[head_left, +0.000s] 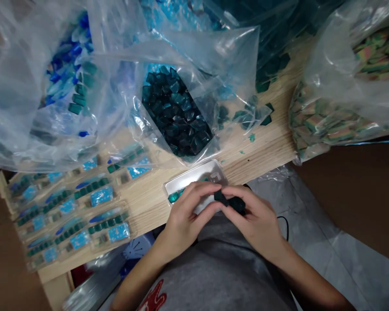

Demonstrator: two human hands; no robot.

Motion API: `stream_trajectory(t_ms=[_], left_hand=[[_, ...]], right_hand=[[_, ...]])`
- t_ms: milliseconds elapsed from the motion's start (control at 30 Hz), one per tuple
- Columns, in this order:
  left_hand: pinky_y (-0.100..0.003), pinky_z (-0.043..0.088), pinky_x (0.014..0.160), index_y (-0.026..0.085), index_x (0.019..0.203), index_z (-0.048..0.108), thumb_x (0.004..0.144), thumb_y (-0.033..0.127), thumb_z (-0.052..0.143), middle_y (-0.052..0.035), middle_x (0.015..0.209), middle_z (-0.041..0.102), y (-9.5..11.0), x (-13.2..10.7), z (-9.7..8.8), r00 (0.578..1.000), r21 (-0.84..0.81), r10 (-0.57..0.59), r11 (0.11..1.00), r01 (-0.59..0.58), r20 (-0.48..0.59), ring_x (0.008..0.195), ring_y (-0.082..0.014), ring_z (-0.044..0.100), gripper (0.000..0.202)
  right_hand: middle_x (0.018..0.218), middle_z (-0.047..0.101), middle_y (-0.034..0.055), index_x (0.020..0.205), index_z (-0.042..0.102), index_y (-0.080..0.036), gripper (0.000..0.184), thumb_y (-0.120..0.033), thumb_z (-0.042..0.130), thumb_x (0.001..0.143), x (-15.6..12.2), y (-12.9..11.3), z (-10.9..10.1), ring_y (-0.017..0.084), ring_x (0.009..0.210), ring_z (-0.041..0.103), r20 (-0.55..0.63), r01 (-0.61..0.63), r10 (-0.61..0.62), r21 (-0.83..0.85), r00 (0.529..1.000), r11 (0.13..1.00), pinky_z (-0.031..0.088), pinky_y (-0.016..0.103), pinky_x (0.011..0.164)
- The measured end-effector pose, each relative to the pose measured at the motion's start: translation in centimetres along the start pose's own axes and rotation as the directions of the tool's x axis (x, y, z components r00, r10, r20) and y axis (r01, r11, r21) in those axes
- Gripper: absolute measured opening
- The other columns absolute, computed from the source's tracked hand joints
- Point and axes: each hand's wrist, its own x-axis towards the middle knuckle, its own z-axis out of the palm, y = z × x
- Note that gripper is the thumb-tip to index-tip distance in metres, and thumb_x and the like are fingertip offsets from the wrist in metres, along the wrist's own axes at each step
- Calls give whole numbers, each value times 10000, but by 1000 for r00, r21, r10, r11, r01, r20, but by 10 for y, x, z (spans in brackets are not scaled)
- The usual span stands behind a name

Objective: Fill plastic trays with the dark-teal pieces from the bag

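My left hand (184,216) and my right hand (256,218) meet above the near edge of the table. A dark green faceted piece (220,198) is pinched at the fingertips between them. More dark green pieces (237,204) sit in my right hand, partly covered by its fingers. Just behind my hands lies a shallow clear plastic tray (189,178). Some green pieces (174,197) rest along its near left side, and my left hand hides part of it. An open clear bag of dark green pieces (178,114) stands beyond the tray.
Several filled trays (100,196) line the table's left side, holding green, blue and patterned light-blue items. A large bag (68,73) holds blue and green pieces at back left. At right is a bag of multicoloured pieces (327,116). Loose green pieces (246,116) lie on the wooden table (149,207).
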Motion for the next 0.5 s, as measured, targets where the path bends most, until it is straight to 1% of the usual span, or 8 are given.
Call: stream_trajectory(t_ms=[100,167,233,333,400,500], left_hand=[[-292,532,824,244,1196,584,917,164,565,-49,1050,661,0,-1,-4,999,61,53,997,-53,-4,979,-160,621,291],[-301,532,816,246,1206,589,926,159,547,-52,1063,668,0,-2,-6,994,111,108,988,-109,14,979,-165,622,296],[-315,536,803,254,1227,579,928,180,548,-49,1043,678,-1,-3,-6,989,115,149,982,-148,3,956,-171,630,309],[-317,544,784,250,1240,558,903,222,596,-43,989,684,-1,-5,-5,986,97,168,982,-165,-19,916,-171,640,340],[-306,545,776,237,1215,567,896,220,607,-43,977,680,-1,-7,-5,985,115,174,978,-173,-2,910,-168,639,322],[-290,543,762,220,1157,598,912,208,580,-43,962,676,1,-8,-5,985,125,174,977,-174,11,897,-160,636,247]], right_hand=[[822,716,1,978,674,-278,172,-245,647,812,1,-1,-2,165,691,680,87,-108,97,135,991,985,529,262,549],[726,688,-14,933,658,-253,121,-288,655,818,2,-2,-2,130,571,635,128,-182,152,274,980,944,489,238,484],[664,671,-27,875,632,-236,110,-334,652,829,4,-2,-2,107,507,596,192,-253,189,404,963,879,478,236,477],[631,663,-30,847,611,-223,181,-397,654,832,6,0,-2,108,514,606,316,-359,213,534,925,766,474,232,472],[620,657,-30,842,606,-215,200,-409,655,832,6,2,-2,112,529,618,371,-405,214,575,904,711,453,220,454],[601,658,-29,850,587,-206,199,-399,631,853,4,4,1,98,494,586,417,-433,202,589,886,682,414,209,437]])
